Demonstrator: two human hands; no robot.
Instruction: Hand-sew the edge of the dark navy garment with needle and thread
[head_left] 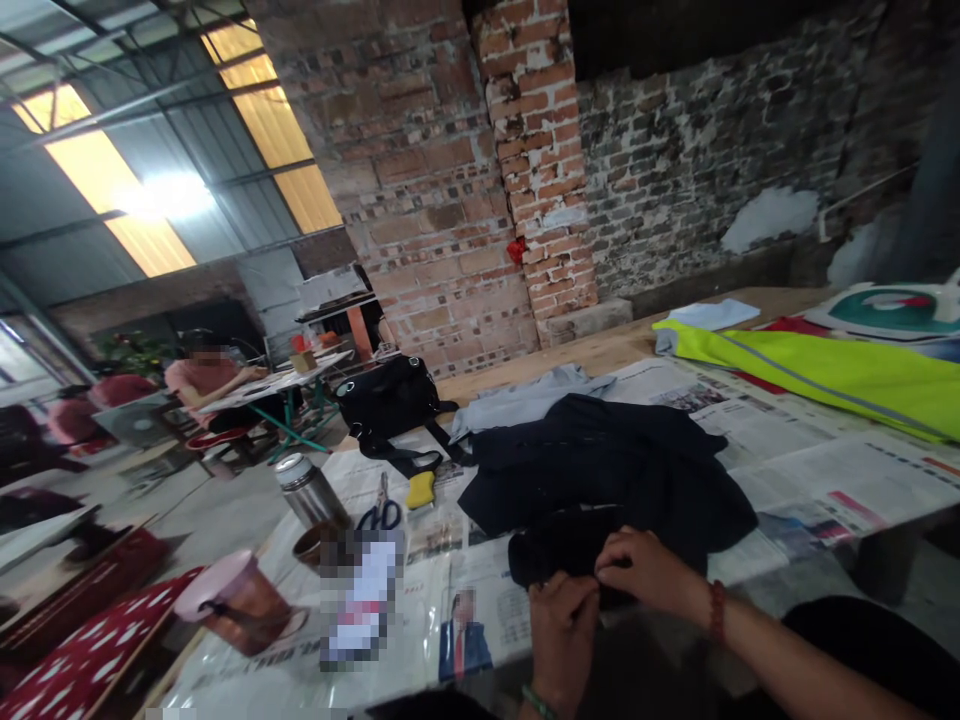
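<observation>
At the table's near edge, my left hand and my right hand sit close together, fingertips pinched on a piece of black fabric. The black fabric looks folded or rolled, and part of it hangs below the edge in shadow. Just beyond it lies a crumpled dark navy garment, touching or overlapping the black piece; I cannot tell whether they are joined. A light grey cloth is partly under the garment. Anything small between my fingertips is too small to make out.
Newspaper covers the table. Left stand a thermos, scissors, a yellow block, a brown cup, a pink-lidded container and a black bag. Right are a neon-yellow garment and an iron. A person sits beyond.
</observation>
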